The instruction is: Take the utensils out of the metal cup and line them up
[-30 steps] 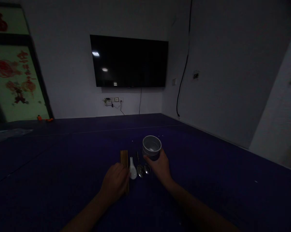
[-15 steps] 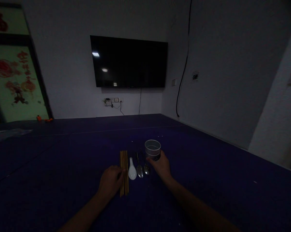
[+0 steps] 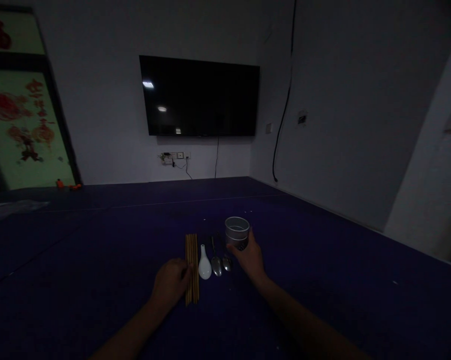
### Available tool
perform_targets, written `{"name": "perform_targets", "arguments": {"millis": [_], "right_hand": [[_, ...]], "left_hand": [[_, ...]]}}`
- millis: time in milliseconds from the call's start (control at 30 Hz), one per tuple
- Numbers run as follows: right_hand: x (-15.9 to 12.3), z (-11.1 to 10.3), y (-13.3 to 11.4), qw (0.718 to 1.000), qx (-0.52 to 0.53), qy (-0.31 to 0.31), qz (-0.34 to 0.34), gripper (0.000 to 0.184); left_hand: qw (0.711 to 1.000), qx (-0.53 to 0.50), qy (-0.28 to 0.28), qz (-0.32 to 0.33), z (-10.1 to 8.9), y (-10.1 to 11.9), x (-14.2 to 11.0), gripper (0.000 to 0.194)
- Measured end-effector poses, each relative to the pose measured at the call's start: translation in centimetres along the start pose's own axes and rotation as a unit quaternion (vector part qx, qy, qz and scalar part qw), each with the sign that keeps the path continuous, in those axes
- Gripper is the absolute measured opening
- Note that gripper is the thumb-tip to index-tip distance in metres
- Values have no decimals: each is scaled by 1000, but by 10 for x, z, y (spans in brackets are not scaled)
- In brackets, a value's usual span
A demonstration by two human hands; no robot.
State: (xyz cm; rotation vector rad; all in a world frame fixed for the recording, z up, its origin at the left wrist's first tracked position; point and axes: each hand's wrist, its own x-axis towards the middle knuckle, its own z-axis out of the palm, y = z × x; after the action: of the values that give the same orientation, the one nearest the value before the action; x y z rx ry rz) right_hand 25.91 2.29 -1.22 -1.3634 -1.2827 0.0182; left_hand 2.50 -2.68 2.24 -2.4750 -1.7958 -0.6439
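Note:
Side by side on the dark blue surface lie a row of wooden chopsticks (image 3: pixel 193 290), a white soup spoon (image 3: pixel 205 269) and two metal spoons (image 3: pixel 216 266), the right one (image 3: pixel 226 263) partly behind my right hand's thumb. My left hand (image 3: pixel 172 280) is at the left side of the chopsticks, its fingers curled and its thumb over them. How many sticks it grips is hidden. My right hand (image 3: pixel 250 256) is closed around the right side of a round grey metal cup (image 3: pixel 236 231). The cup stands upright with holes low in its wall.
A wall-mounted television (image 3: pixel 201 97) hangs at the back, with sockets (image 3: pixel 176 156) and cables below. A black cable (image 3: pixel 283 120) runs down the right wall. Clear plastic sheeting (image 3: pixel 15 209) and small orange items (image 3: pixel 60 183) lie at the far left.

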Motion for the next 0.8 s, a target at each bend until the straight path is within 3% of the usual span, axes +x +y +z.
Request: {"name": "perform_targets", "arguments": {"millis": [100,233,333,467,533,800], "right_hand": [[0,-7,-19,997,-29,69,-25,96],[-8,-24,-56,983,-19,87,-162,67],[-22,-30,-75,946,-2,-10,-325,34],[-39,-24,-82,869,-6,-189,-456,19],[-43,-19,-81,857,-16,-224,-463,21],[-45,-11,-69,889,-43,-226,-396,26]], "left_hand": [[1000,3,-7,-4,1,-1,0,41],[1000,6,-14,-14,3,-1,1,39],[999,9,-25,-18,2,-1,2,38],[999,7,-29,-25,1,-1,1,38],[999,5,-30,-24,1,-1,1,36],[998,19,-45,-36,0,-1,1,33]]}}
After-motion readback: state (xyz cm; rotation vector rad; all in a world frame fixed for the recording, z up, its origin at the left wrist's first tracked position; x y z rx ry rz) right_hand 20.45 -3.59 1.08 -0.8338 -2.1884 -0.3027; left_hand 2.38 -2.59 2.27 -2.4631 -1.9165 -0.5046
